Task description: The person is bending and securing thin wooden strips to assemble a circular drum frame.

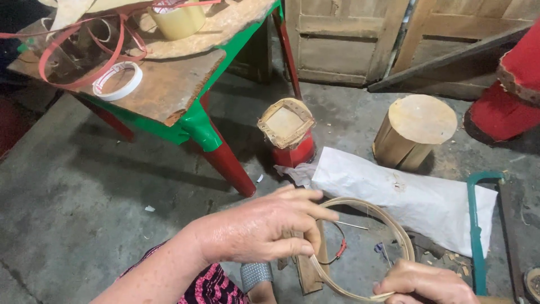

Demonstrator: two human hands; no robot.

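Nearby, over the rough grey concrete floor (84, 186), the left hand (264, 228) and right hand (424, 284) each pinched a thin bamboo strip (388, 225) bent into a hoop. Beyond lay a white sack (416, 197), a round wood block (413, 129) and a worn table (169, 90).

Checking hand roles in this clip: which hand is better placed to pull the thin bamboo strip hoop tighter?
Probably the right hand: it pinches the thin pale bamboo strip hoop at its lower edge, where the ends seem to overlap. The left hand grips the hoop's opposite side, apparently steadying it.
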